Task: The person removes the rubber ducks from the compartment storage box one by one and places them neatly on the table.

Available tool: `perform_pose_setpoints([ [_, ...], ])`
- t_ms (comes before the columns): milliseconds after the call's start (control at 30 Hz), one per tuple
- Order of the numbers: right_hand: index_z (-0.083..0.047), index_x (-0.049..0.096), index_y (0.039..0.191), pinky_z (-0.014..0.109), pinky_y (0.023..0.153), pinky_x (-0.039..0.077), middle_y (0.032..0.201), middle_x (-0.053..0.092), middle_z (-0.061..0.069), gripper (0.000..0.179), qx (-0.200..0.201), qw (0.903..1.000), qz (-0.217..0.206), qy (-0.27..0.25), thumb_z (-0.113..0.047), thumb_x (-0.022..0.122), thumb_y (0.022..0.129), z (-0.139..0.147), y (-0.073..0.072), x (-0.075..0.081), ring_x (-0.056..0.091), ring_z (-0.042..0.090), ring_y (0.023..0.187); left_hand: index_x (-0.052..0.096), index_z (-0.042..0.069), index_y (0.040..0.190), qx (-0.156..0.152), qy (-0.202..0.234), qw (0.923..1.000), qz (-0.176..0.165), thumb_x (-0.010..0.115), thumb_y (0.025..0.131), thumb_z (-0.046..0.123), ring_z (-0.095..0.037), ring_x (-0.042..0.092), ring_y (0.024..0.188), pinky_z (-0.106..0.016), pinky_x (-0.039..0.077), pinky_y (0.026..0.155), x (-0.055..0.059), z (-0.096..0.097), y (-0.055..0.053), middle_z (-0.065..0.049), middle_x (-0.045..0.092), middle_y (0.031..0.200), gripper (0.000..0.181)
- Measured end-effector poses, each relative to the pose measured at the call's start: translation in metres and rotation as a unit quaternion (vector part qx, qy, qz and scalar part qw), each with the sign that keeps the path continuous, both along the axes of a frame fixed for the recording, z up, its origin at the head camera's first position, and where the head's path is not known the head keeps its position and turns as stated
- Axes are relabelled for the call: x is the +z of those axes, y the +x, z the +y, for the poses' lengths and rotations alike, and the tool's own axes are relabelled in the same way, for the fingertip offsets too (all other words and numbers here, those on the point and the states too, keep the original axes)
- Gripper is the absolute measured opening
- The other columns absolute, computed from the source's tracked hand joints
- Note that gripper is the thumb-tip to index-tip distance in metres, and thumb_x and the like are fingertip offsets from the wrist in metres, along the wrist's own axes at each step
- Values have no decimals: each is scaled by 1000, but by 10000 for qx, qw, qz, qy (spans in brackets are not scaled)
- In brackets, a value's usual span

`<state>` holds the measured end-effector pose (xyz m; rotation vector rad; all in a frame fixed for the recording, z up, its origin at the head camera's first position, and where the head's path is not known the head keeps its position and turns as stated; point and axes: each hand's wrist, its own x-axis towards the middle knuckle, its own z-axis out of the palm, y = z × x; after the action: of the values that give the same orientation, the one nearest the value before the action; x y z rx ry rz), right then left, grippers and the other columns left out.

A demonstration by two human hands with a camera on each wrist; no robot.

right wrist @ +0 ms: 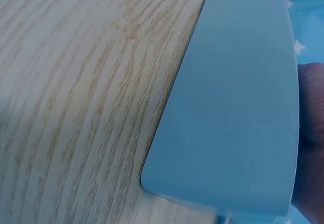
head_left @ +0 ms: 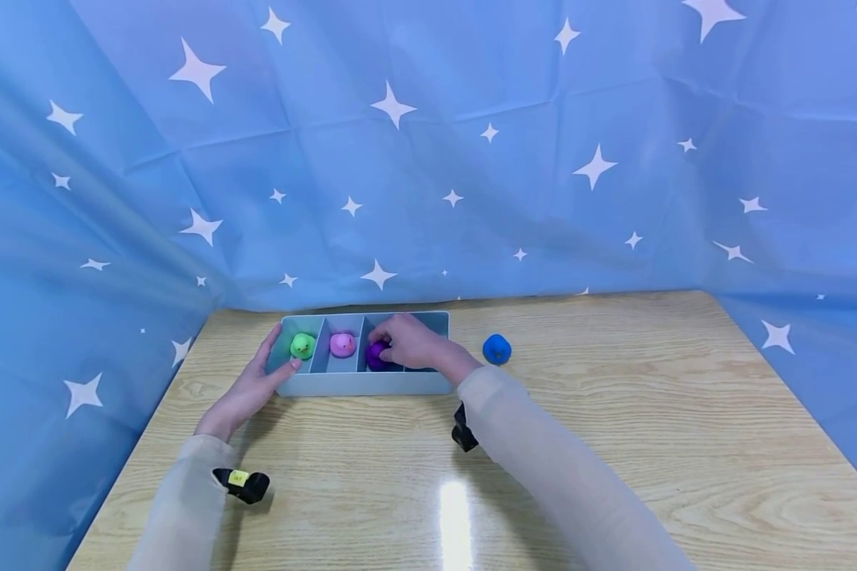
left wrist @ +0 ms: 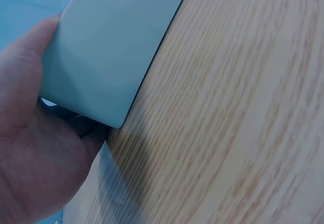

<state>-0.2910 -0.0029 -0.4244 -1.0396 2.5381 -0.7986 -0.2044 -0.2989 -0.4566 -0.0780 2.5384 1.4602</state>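
Note:
A pale blue-grey divided box [head_left: 364, 385] stands on the table. My left hand [head_left: 246, 392] grips its left end, thumb at the front rim and fingers along the end wall. A green rubber duck [head_left: 303, 346] sits in the leftmost compartment, and a pink rubber duck [head_left: 342, 344] in the one beside it. Reaching in from the right, my right hand [head_left: 416, 342] pinches a purple rubber duck [head_left: 376, 357] in the third compartment. The hand partly covers that duck and the rightmost compartment. In the right wrist view, the box's front wall [right wrist: 228, 107] hides most of the hand.
A blue rubber duck [head_left: 497, 349] lies on the wooden table [head_left: 657, 412], right of the box. Behind the table hangs a blue cloth [head_left: 471, 174] with white stars, which also runs along both sides.

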Motion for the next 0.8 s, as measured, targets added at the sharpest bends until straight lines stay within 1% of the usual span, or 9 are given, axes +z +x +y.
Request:
perform_pose_setpoints([
  [133, 0, 63, 137, 33, 100, 51, 126, 70, 11, 39, 82, 9999, 80, -51, -4, 69, 98, 0, -1, -1, 64, 22, 118, -9, 33, 165, -16, 21, 10000, 36, 56, 105, 44, -48, -10, 152, -75, 1, 115, 0, 0, 0, -19, -10, 170, 89],
  [300, -2, 66, 135, 33, 98, 51, 126, 69, 9, 35, 213, 9995, 209, -64, -7, 67, 100, 2, 0, 0, 62, 20, 116, -9, 32, 165, -52, -3, 10000, 65, 56, 105, 46, -48, -10, 152, -75, 1, 115, 0, 0, 0, -19, -10, 170, 90],
  [467, -4, 66, 135, 34, 96, 51, 129, 68, 10, 33, 257, 9991, 322, -87, -9, 65, 102, 7, 0, 3, 61, 20, 116, -10, 33, 165, -48, -24, 10000, 39, 55, 106, 42, -48, -10, 152, -75, 1, 115, 2, 1, 0, -18, -10, 170, 87],
  [633, -4, 66, 137, 33, 97, 51, 133, 66, 10, 34, 167, 9994, 267, -160, -10, 64, 103, 8, -1, 6, 61, 20, 117, -10, 33, 165, -80, -4, 10000, 49, 55, 106, 41, -49, -10, 152, -76, 2, 114, 1, 1, 1, -19, -10, 170, 88],
  [800, -4, 65, 137, 32, 95, 51, 134, 66, 11, 35, -24, 9992, 113, -375, -8, 64, 102, 11, 0, 10, 61, 20, 114, -10, 32, 165, -84, 15, 9999, 89, 56, 106, 40, -49, -10, 152, -76, 1, 114, 1, 0, 1, -18, -11, 170, 88],
])
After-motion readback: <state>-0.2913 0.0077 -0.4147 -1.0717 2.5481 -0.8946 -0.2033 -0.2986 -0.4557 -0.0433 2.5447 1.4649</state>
